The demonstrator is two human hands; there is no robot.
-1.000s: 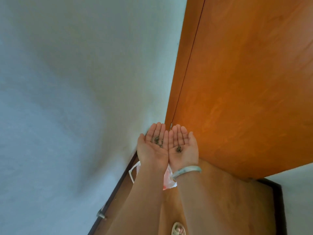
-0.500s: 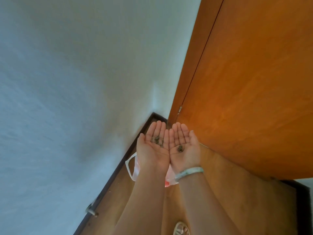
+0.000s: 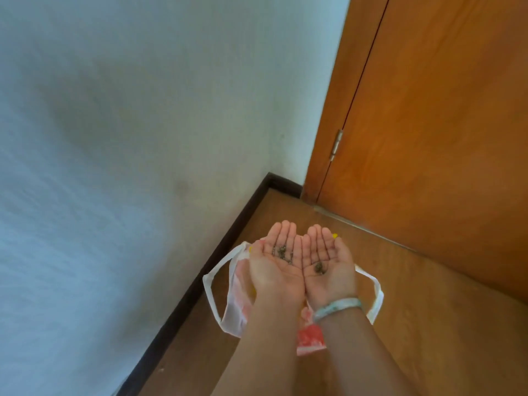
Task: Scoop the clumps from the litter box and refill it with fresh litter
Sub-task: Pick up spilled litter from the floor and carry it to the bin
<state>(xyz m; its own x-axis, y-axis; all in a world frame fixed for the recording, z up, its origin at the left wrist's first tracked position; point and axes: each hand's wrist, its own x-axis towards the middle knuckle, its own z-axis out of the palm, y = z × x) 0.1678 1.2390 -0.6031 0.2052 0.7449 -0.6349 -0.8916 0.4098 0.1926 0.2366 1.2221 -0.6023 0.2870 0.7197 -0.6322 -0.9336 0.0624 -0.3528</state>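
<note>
My left hand and my right hand are held side by side, palms up and cupped, fingers straight. Small dark litter grains lie on the left palm and a small dark clump on the right palm. Directly under both hands a white plastic bag with red print lies on the wooden floor, its handle loops spread to either side. A pale green bangle is on my right wrist. No litter box or scoop is in view.
A pale wall with a dark skirting board runs along the left. An orange-brown wooden door with a metal hinge stands at the right. Wooden floor stretches around the bag.
The view has tilted downward, so more floor, the skirting corner and both bag handles show. My cupped hands stay together with the grains on them, now right over the bag.
</note>
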